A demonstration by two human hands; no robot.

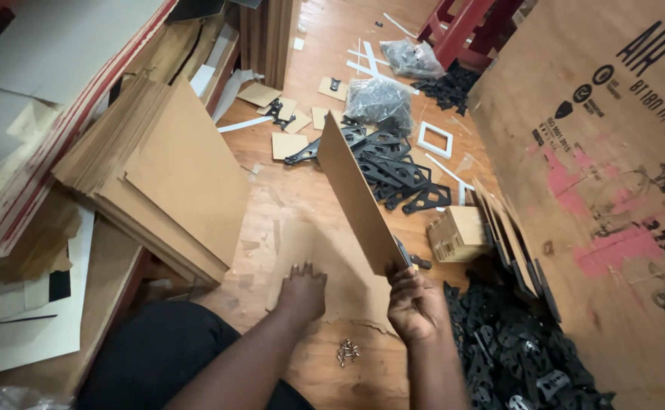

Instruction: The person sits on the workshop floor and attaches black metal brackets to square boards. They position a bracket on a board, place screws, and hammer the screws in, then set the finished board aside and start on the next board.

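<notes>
Between the thumb and fingers of the right hand [416, 304]: pinched the near edge of a brown fibreboard panel [359, 197], tilted up on edge and slanting away from the wrist. Just beyond the knuckles, peeked out from behind the panel's lower corner, a small black bracket [402, 250]; whether gripped with the panel or only lying there, cannot tell. Left of that hand, close but apart: left hand [302, 292], fingers together and pressed palm-down on a flat sheet of brown cardboard [332, 262] spread over the wooden floor [272, 197]. Nearer the body, between the two forearms, lay a small heap of silver screws [347, 351]. Right of the right hand, sat a small open cardboard box [458, 234], with a row of thin boards [511, 235] leaning just past it and a heap of black brackets [515, 349] below. Farther right, stood a large printed cardboard carton [613, 190]. Beyond the raised panel, sprawled more black metal parts [397, 171], two grey plastic bags [378, 100] and a white square frame [434, 140]. Well left of the left hand, leaned a fanned stack of brown boards [165, 175].
</notes>
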